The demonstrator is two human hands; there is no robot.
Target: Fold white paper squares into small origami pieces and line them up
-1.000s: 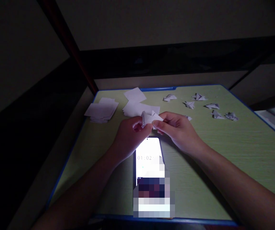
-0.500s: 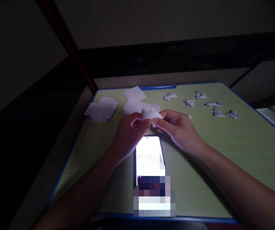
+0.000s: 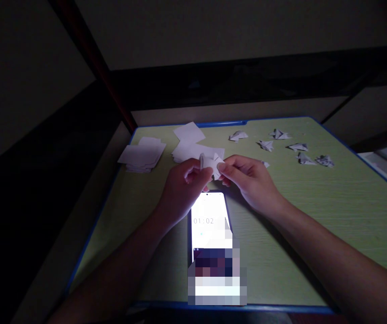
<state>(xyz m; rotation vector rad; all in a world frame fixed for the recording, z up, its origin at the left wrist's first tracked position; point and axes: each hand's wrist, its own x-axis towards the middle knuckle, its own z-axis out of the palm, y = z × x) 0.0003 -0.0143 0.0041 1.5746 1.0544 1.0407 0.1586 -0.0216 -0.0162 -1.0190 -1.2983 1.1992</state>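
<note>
A small folded white paper piece [image 3: 211, 164] is pinched between both hands above the middle of the green table [image 3: 314, 216]. My left hand [image 3: 181, 191] grips its left side with thumb and fingers closed. My right hand [image 3: 247, 180] pinches its right side. A lit phone [image 3: 210, 220] lies flat just below the hands and reads 01:02.
Two stacks of white paper squares [image 3: 142, 155] [image 3: 193, 150] lie at the back left. Several finished folded paper figures [image 3: 297, 150] are scattered at the back right. The table has a blue rim [image 3: 220, 123]. A dark frame and a red post stand behind it.
The paper piece has been pressed smaller between the fingers and the hands have closed slightly toward each other. The rest is unchanged.
</note>
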